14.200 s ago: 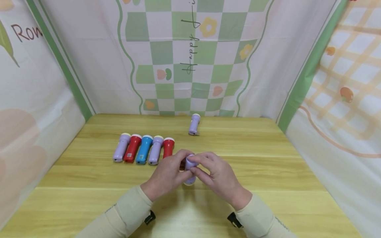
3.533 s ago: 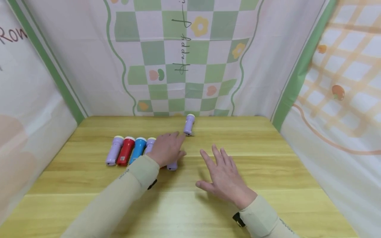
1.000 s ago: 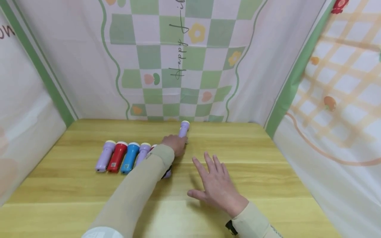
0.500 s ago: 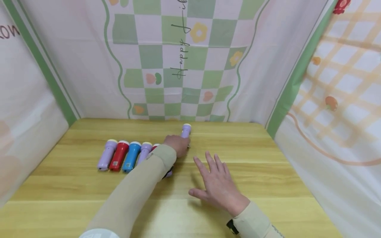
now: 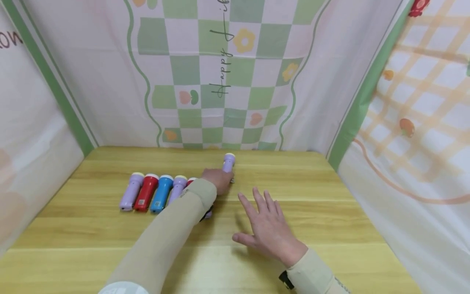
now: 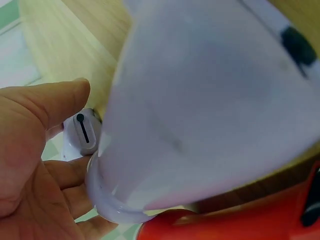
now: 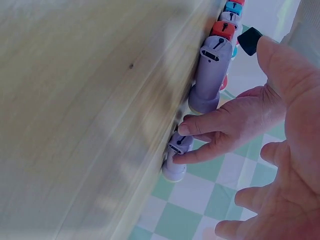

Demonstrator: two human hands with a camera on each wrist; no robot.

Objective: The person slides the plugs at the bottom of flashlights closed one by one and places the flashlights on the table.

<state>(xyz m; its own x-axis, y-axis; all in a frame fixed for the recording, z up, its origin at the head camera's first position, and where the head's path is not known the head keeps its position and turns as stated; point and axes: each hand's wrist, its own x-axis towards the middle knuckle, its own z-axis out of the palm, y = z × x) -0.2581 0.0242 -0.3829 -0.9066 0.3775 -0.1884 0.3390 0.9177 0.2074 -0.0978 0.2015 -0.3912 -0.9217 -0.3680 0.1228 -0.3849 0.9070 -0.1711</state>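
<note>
My left hand [image 5: 217, 180] reaches to the back of the table, past the row's right end. Its thumb and finger pinch the tail end of a purple flashlight [image 5: 228, 162], which lies with its pale cap toward the back wall. The right wrist view shows the same hand [image 7: 240, 120] with thumb and finger on either side of this flashlight's tail [image 7: 176, 157]. My right hand [image 5: 269, 230] hovers over the table's middle right, fingers spread, holding nothing. Another purple flashlight [image 6: 210, 100] fills the left wrist view; in the head view my left sleeve mostly hides it.
Left of my forearm, flashlights lie side by side in a row: purple [image 5: 132, 192], red [image 5: 147, 192], blue [image 5: 161, 194], purple [image 5: 178, 188] and a partly hidden red one [image 5: 191, 180]. Patterned cloth [image 5: 220, 81] hangs behind the wooden table [image 5: 293, 179] and at both sides.
Earlier both hands held a purple flashlight near the middle; it then lay at the row's right end. My left hand has reached the back flashlight and drawn it slightly nearer. The right hand stays spread.
</note>
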